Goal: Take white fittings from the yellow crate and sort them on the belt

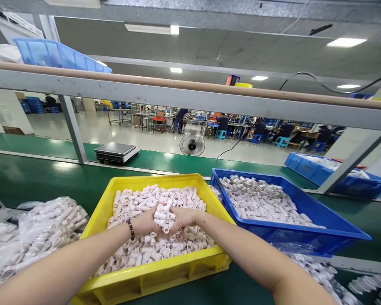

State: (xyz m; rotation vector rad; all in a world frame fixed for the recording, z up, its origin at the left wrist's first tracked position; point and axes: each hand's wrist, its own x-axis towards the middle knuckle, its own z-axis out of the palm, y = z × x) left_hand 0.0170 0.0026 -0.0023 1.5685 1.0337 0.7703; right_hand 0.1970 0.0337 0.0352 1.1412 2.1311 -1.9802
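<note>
In the head view a yellow bin (165, 271) stands in front of me, filled with short white plastic pipe fittings (139, 254). Over its middle, my left hand (147, 221) and my right hand (184, 218) face each other, cupped around a small heap of the fittings (164, 218). The fingers of both hands curl in under this heap and are partly hidden by it. A beaded bracelet (131, 229) circles my left wrist.
A blue bin (305, 231) with more fittings touches the yellow one's right side. Bagged fittings (51, 228) lie at left. Behind are a scale (116, 151), a frame post (73, 129), a fan (192, 145) and a light-blue bin (324, 169). A rail (190, 91) crosses overhead. Several people sit far off.
</note>
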